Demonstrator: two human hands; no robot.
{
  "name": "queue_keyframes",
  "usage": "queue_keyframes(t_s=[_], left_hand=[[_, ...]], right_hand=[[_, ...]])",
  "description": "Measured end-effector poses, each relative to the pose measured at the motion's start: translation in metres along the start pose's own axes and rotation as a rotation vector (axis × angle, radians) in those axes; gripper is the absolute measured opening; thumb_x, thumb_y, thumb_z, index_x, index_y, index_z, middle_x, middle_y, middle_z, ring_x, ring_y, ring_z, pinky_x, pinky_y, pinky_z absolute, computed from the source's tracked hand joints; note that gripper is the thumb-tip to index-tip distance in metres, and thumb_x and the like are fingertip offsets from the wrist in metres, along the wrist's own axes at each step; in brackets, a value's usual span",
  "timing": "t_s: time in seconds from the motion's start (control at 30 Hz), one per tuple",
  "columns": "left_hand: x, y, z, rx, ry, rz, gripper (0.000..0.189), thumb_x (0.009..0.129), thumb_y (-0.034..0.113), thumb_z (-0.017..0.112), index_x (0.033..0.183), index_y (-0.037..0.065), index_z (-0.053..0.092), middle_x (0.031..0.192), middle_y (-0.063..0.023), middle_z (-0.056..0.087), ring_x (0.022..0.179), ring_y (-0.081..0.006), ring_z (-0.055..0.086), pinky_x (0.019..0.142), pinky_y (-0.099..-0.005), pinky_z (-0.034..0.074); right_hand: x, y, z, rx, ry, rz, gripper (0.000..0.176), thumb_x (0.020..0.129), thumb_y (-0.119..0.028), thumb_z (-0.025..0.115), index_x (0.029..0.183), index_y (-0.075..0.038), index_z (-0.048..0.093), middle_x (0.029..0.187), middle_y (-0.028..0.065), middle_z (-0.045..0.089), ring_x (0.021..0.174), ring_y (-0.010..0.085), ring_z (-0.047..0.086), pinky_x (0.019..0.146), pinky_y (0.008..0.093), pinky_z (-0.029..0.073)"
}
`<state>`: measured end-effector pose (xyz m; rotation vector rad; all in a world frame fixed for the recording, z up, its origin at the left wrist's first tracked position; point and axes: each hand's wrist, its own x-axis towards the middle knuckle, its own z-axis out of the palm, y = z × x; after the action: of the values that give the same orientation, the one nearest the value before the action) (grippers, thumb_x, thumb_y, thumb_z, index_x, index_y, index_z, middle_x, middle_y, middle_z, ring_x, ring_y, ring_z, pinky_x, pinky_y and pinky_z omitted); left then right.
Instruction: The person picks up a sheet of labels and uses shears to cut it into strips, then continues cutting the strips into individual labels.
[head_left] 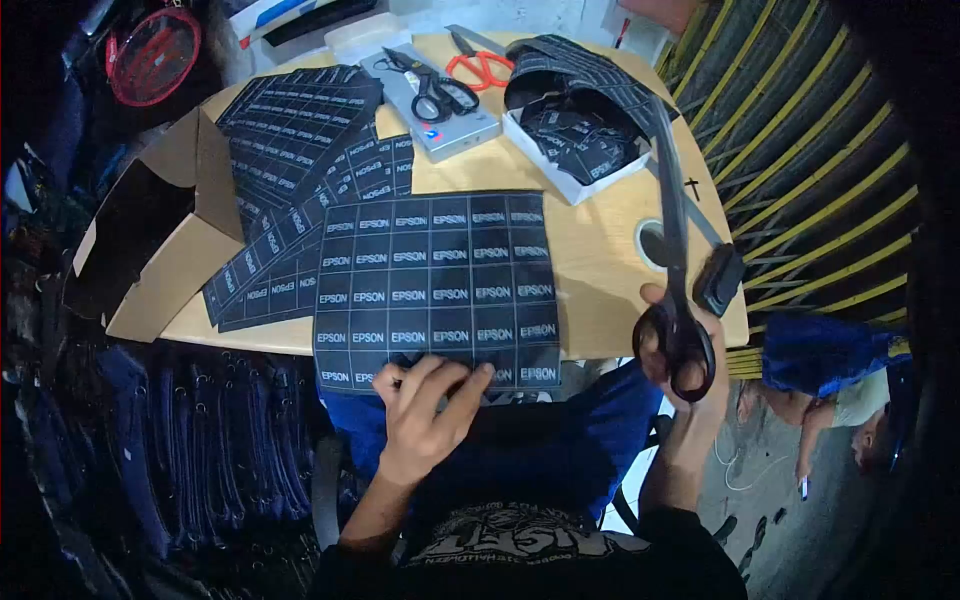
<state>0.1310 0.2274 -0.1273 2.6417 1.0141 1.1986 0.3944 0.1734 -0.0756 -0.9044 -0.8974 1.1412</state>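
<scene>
A black sheet [435,275] printed with a grid of EPSON labels lies on the table and overhangs its near edge. My left hand [425,415] is at the sheet's near edge with its fingers bent and pressed on it; whether the thumb is beneath cannot be made out. My right hand [700,370] is wrapped through the handles of large dark scissors [673,210], held upright to the right of the sheet. The blades point away from me and look closed, or nearly so.
More printed sheets [290,130] and a cardboard box [190,240] lie left on the wooden table [600,300]. Behind are black-handled scissors [430,90] on a grey box [465,140], red-handled scissors [480,70] and a white box [585,185] of cut labels. Another person [830,420] is at right.
</scene>
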Motion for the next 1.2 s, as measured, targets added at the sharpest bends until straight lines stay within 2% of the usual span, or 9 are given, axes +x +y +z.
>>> queue_keyframes(t_s=[0.07,0.2,0.3,0.33,0.5,0.53,0.63,0.73,1.2], left_hand=[[0.010,0.000,0.000,0.024,0.011,-0.013,0.035,0.061,0.001,0.071,0.095,0.010,0.069,0.087,-0.0012,0.055,0.087,-0.0170,0.054,0.078,-0.0344,0.029],[0.015,0.001,0.002,0.096,0.036,-0.024,0.034,0.068,0.001,0.070,0.101,0.010,0.067,0.091,-0.0017,0.056,0.091,-0.0187,0.054,0.079,-0.0348,0.029],[0.015,0.008,-0.003,0.124,0.042,-0.006,0.034,0.067,0.005,0.073,0.100,0.011,0.066,0.093,-0.0012,0.056,0.093,-0.0205,0.054,0.081,-0.0357,0.030],[0.015,0.012,-0.004,0.118,0.046,-0.013,0.034,0.067,0.007,0.074,0.100,0.011,0.066,0.094,-0.0015,0.056,0.093,-0.0211,0.053,0.082,-0.0363,0.030],[-0.014,0.022,-0.002,-0.075,0.119,0.070,0.023,0.067,0.008,0.075,0.088,0.007,0.066,0.084,-0.0047,0.058,0.080,-0.0236,0.056,0.073,-0.0331,0.039],[-0.023,0.026,0.005,-0.223,0.132,-0.031,0.016,0.069,0.006,0.074,0.082,0.003,0.065,0.080,-0.0079,0.061,0.075,-0.0232,0.058,0.064,-0.0295,0.043],[-0.045,0.039,0.022,-1.012,-0.054,-0.834,0.023,0.085,0.017,0.066,0.097,-0.002,0.060,0.085,-0.0086,0.063,0.077,-0.0173,0.062,0.057,-0.0239,0.044],[-0.033,0.032,0.030,-1.427,-0.049,-1.113,0.032,0.093,0.030,0.053,0.104,0.000,0.058,0.085,-0.0070,0.063,0.072,-0.0172,0.062,0.055,-0.0263,0.044],[0.001,0.035,0.034,-1.351,0.035,-1.147,0.029,0.090,0.026,0.057,0.090,-0.002,0.060,0.073,-0.0060,0.061,0.059,-0.0139,0.059,0.044,-0.0226,0.036]], right_hand=[[-0.006,-0.001,0.009,0.080,0.043,0.061,0.084,0.056,-0.036,0.086,0.115,0.011,0.050,0.074,0.0083,0.059,0.050,0.0099,0.049,0.039,0.0190,0.034],[-0.029,0.003,0.017,0.031,0.018,0.135,0.064,0.059,-0.017,0.084,0.109,0.002,0.050,0.068,0.0038,0.052,0.054,0.0094,0.048,0.047,0.0195,0.035],[-0.053,0.017,0.025,0.184,0.080,0.150,0.064,0.065,-0.029,0.082,0.112,-0.001,0.048,0.072,0.0006,0.047,0.062,0.0090,0.044,0.053,0.0205,0.033],[-0.055,0.026,0.021,0.190,-0.110,0.023,0.067,0.069,-0.042,0.077,0.113,-0.002,0.048,0.074,0.0004,0.045,0.064,0.0098,0.042,0.055,0.0227,0.031],[-0.083,0.045,0.026,0.043,0.035,0.017,0.065,0.075,-0.045,0.071,0.115,-0.001,0.045,0.076,0.0011,0.045,0.070,0.0119,0.043,0.062,0.0246,0.033],[-0.087,0.051,0.025,0.043,0.049,0.036,0.061,0.077,-0.041,0.071,0.115,-0.001,0.045,0.078,0.0010,0.045,0.071,0.0118,0.044,0.064,0.0247,0.035],[-0.096,0.062,0.022,-0.019,0.059,0.078,0.053,0.080,-0.034,0.070,0.114,-0.002,0.045,0.081,0.0006,0.046,0.073,0.0109,0.046,0.066,0.0242,0.038],[-0.105,0.070,0.027,-0.108,0.034,0.150,0.043,0.081,-0.023,0.070,0.111,-0.004,0.045,0.082,-0.0006,0.046,0.074,0.0079,0.045,0.065,0.0211,0.038],[-0.150,0.077,0.043,-0.160,-0.081,0.421,0.040,0.078,-0.019,0.072,0.107,-0.005,0.048,0.081,0.0001,0.046,0.075,0.0095,0.044,0.066,0.0226,0.036]])
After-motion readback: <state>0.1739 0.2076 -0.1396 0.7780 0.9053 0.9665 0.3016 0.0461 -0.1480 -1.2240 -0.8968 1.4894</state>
